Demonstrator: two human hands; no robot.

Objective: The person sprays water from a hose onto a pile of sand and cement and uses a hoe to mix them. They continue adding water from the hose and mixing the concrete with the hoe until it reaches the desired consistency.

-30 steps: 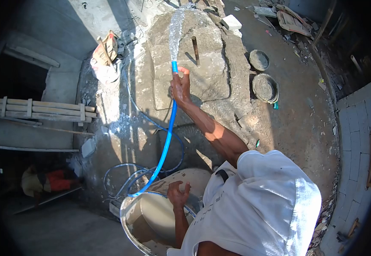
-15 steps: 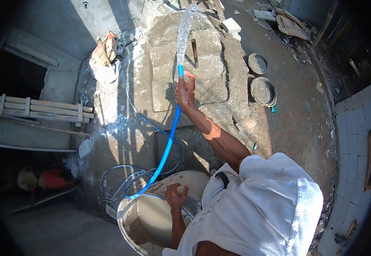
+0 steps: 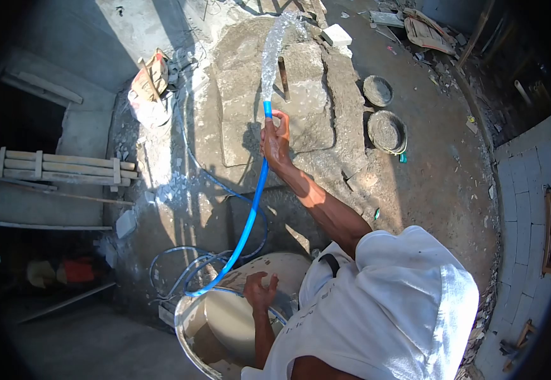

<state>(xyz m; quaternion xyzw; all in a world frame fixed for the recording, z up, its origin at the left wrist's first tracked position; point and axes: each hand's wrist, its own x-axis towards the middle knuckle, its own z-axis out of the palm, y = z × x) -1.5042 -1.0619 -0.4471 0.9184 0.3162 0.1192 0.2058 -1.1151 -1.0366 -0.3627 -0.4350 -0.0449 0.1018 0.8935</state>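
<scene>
Near the top middle, my right hand is wrapped round a blue hose just below its mouth. A stream of water shoots from the hose away from me, over a rough concrete slab. The hose runs down to the rim of a large drum at my side. Above the drum's mouth is my left hand, with its thumb and fingers apart and nothing seen in it. Greyish liquid or residue shows inside the drum; part of the drum is hidden by my arm and white shirt.
A brown pipe stands up from the slab. Two round tubs of grey mix sit at the right. Thinner hose coils lie beside the drum. A torn sack and bound planks are at the left; a person is in shadow.
The view has shifted slightly, so the slab and tubs appear a little further left. Water still pours from the hose in my right hand. My left hand stays over the drum.
</scene>
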